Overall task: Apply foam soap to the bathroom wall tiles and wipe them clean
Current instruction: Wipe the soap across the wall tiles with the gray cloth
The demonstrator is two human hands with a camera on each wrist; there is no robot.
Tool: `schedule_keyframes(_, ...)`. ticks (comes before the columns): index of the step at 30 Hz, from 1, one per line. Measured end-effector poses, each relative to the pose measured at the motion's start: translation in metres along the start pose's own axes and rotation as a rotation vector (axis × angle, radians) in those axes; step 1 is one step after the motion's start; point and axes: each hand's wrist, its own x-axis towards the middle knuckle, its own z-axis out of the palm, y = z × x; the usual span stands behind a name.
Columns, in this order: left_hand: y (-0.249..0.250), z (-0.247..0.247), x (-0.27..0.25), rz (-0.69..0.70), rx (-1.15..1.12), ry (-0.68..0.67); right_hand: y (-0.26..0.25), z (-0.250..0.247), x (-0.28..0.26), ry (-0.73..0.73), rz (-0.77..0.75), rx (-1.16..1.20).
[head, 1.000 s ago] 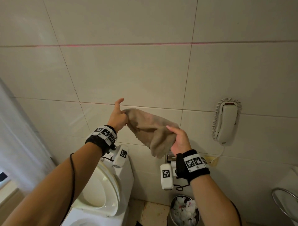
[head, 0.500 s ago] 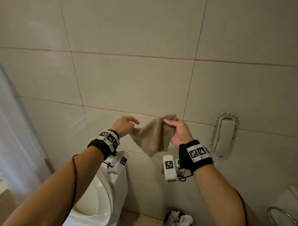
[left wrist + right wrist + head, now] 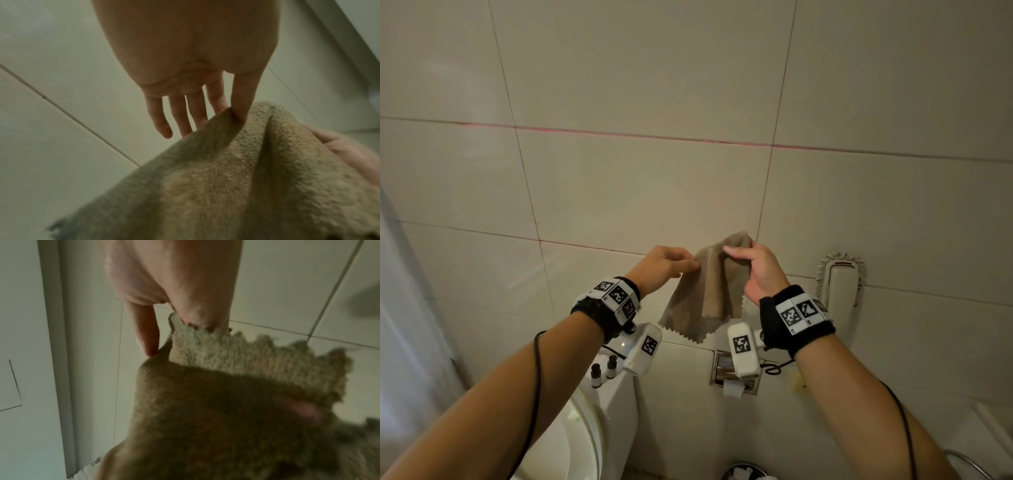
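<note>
Head view: cloth (image 3: 707, 294) hanging vertically.

a bathroom: tiled wall (image 3: 640, 192), toilet (image 3: 585, 442), toilet-paper holder (image 3: 734, 378), wall phone (image 3: 839, 287)

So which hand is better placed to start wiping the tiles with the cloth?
Probably the right hand: it grips the cloth's bunched top edge nearest the wall tiles, while the left hand only pinches a corner.
</note>
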Motion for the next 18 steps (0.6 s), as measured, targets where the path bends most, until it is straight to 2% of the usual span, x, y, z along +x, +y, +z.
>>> schedule_keyframes(6, 0.002, 0.002, 0.012, 0.011, -0.029, 0.019, -0.015, -0.019, 0.009, 0.136, -0.043, -0.112)
schedule_keyframes(9, 0.008, 0.005, 0.014, -0.011, -0.049, -0.011, -0.015, -0.033, 0.020, 0.219, 0.006, -0.240)
schedule_keyframes(13, 0.013, 0.013, 0.020, -0.031, -0.052, -0.041, -0.015, -0.043, 0.034, 0.246, 0.077, -0.472)
schedule_keyframes(15, 0.013, 0.017, 0.024, -0.037, -0.059, -0.039, -0.014, -0.046, 0.039, 0.289, 0.049, -0.609)
schedule_keyframes(18, 0.012, 0.021, 0.028, -0.047, -0.082, -0.005, -0.008, -0.051, 0.042, 0.374, -0.093, -0.729)
